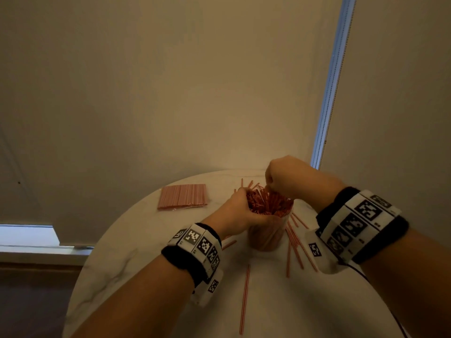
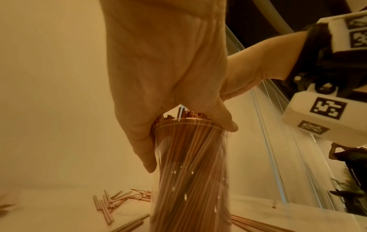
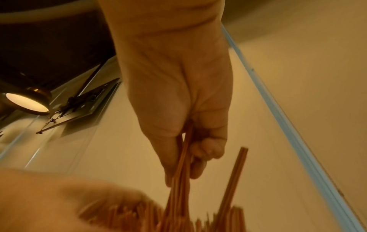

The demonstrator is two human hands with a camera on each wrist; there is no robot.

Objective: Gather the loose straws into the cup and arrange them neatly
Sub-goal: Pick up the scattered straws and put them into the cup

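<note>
A clear cup packed with red-and-white striped straws stands upright near the middle of the round table. My left hand grips the cup's rim, thumb on one side and fingers on the other. My right hand hovers above the cup's far side and pinches a few straws whose lower ends sit among those in the cup. Loose straws lie on the table to the cup's right and in front of it.
The white marble table stands against a pale wall. A flat clear pack of straws lies at the back left. More loose straws lie scattered behind the cup. A window strip runs up at the right.
</note>
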